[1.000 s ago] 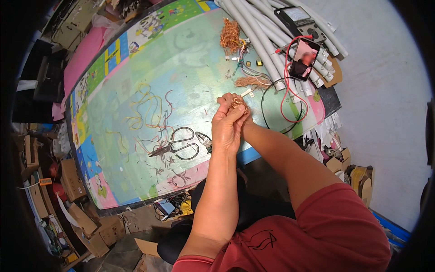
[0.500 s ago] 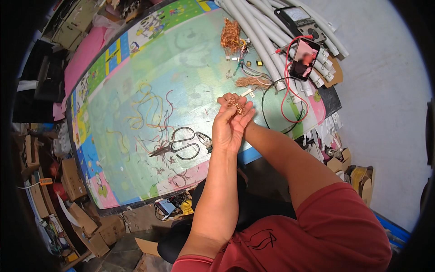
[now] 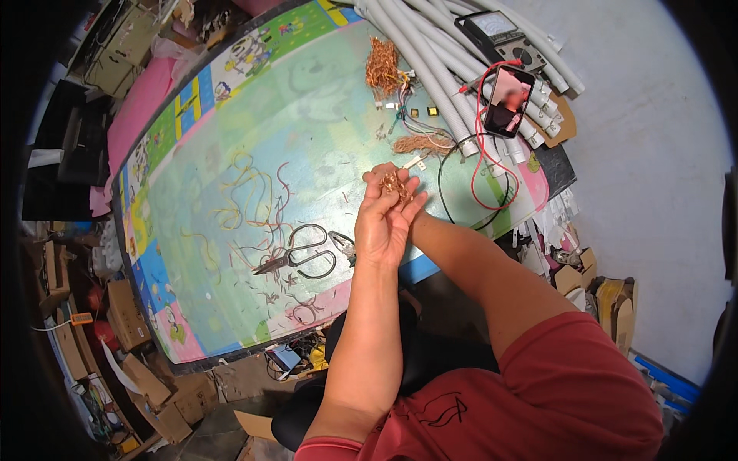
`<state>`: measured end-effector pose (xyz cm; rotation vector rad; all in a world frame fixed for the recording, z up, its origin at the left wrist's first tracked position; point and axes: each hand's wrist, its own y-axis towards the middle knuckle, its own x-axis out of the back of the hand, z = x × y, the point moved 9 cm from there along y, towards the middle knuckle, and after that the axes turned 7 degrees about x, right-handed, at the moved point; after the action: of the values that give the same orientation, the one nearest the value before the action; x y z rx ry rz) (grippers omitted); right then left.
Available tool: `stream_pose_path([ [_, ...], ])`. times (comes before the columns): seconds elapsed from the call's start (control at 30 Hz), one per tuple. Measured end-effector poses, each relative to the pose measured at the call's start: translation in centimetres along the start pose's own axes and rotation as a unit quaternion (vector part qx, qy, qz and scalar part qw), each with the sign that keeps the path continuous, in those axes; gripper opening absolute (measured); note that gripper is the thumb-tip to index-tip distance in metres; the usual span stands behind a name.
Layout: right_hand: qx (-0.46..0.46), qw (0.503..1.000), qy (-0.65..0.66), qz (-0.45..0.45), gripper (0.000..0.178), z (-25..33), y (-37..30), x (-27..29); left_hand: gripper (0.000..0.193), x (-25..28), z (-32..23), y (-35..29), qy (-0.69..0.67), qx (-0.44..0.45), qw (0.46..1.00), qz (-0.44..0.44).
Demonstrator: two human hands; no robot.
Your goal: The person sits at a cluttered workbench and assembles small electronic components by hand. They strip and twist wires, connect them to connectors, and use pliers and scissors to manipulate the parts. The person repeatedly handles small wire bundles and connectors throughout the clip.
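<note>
Near the table's front edge, my left hand (image 3: 378, 230) is turned palm up with its fingers curled around a small tangle of bare copper wire (image 3: 394, 186). My right hand (image 3: 416, 224) meets it from the right and lies mostly behind it, so its fingers are largely hidden. Just left of my hands are a pair of cutting pliers (image 3: 342, 244), partly covered, and dark-handled scissors (image 3: 296, 259). A larger bundle of copper wire (image 3: 382, 65) lies farther back, and a flatter copper strand bundle (image 3: 423, 144) sits beyond my hands.
Thin yellow and red wires (image 3: 250, 192) and short clippings are scattered on the table (image 3: 192, 169). Grey-white pipes (image 3: 430, 73) lie at the back right under an analog multimeter (image 3: 503, 38) and a phone (image 3: 510, 100). A red test lead (image 3: 513, 192) loops nearby. Cardboard boxes (image 3: 127, 311) stand at left.
My hands stay together around the copper wire, with only a small shift of the fingers. The whole view has moved slightly; the tools and wires on the table lie as before.
</note>
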<state>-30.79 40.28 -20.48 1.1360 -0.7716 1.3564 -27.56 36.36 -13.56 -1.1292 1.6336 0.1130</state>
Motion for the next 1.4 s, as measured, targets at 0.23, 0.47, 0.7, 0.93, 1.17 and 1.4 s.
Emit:
stream_pose_path([
  [0.23, 0.008, 0.995, -0.077, 0.056, 0.016, 0.9, 0.6, 0.3, 0.053, -0.1, 0.1, 0.1, -0.017, -0.002, 1.0, -0.012],
  [0.47, 0.049, 0.943, -0.321, 0.077, 0.021, 1.6, 0.7, -2.2, 0.058, 0.2, 0.1, 0.1, -0.026, -0.008, 1.0, -0.005],
  [0.7, -0.003, 0.992, -0.12, -0.031, 0.017, 0.6, 1.2, -2.7, 0.054, -0.1, 0.5, 0.0, 0.004, 0.017, 1.0, -0.003],
  [0.93, 0.009, 0.997, -0.071, -0.032, 0.015, 2.7, 0.3, 0.2, 0.054, 0.2, 0.5, -0.1, 0.035, 0.024, 0.999, -0.006],
  [1.17, 0.015, 0.996, -0.075, -0.04, 0.014, 1.6, 0.4, 1.0, 0.051, 0.3, 0.6, 0.0, 0.043, 0.025, 0.999, -0.015],
  [1.4, 0.024, 0.996, -0.069, -0.051, 0.014, 1.2, 0.8, 1.5, 0.043, 0.9, 0.5, 0.1, 0.032, 0.01, 0.999, -0.042],
])
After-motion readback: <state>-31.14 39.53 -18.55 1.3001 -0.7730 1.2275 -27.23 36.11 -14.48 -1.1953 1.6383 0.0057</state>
